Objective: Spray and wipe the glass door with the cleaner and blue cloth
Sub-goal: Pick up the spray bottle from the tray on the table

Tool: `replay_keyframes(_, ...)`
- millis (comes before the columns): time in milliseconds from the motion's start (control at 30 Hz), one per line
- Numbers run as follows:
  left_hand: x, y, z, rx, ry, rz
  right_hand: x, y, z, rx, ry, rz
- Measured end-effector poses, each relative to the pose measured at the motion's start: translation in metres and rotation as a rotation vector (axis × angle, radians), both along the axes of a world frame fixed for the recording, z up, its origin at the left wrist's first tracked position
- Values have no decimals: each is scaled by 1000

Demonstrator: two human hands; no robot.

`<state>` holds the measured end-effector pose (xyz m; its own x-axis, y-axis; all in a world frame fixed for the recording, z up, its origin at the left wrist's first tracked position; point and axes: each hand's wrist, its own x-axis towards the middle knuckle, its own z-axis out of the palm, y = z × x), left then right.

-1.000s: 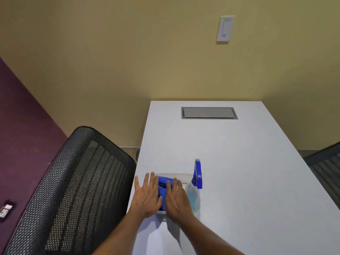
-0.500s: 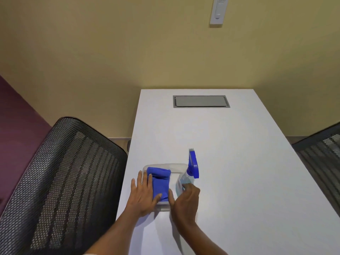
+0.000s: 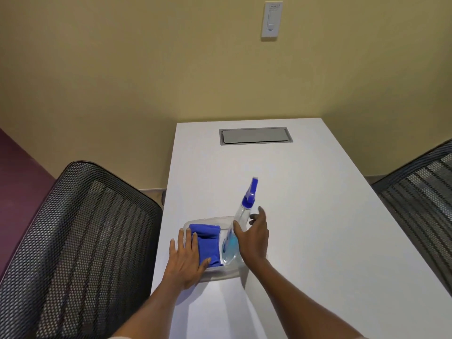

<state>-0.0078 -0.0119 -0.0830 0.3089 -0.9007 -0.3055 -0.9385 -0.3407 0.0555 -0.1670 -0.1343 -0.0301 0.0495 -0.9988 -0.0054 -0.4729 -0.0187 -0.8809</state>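
Observation:
A clear plastic container (image 3: 208, 220) sits near the table's left edge. Inside it lies a folded blue cloth (image 3: 206, 241). A clear spray bottle (image 3: 231, 243) with blue liquid and a blue trigger head leans in the container's right side, nozzle pointing away from me. My left hand (image 3: 184, 259) lies flat over the container's left rim, thumb resting on the cloth. My right hand (image 3: 253, 237) wraps the bottle's body, thumb on its left side and fingers behind it. No glass door is in view.
The white table (image 3: 305, 216) has a grey cable hatch (image 3: 255, 135) at its far end against a yellow wall. A black mesh chair (image 3: 80, 241) stands close on the left, another (image 3: 420, 199) on the right. A wall switch (image 3: 272, 19) is above.
My right hand left the cloth, moved to the spray bottle and closed round it; the bottle now tilts. My left hand stayed on the cloth and container.

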Motion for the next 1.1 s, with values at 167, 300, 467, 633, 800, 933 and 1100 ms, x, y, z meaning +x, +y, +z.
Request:
replay_keyframes(167,-1,-1,-2,-20,19,6,9,-8,-1,56,22,146)
replay_keyframes(300,-2,-1,-2,-42,3,12,15,-8,-2,145,-92,216)
replay_keyframes(467,-2,-4,6,-55,-28,-22,13,-3,0,103,-128,282)
replay_keyframes(633,-10,-21,28,-129,-86,-138,1,2,20,40,-227,205)
replay_keyframes(800,-32,-42,60,-238,-98,-251,-21,10,51,-51,-257,129)
replay_keyframes(933,-59,-52,87,-308,-132,-384,-51,18,78,-107,-241,38)
replay_keyframes(1100,-106,-70,123,-344,-141,-546,-109,32,108,-163,-202,-75)
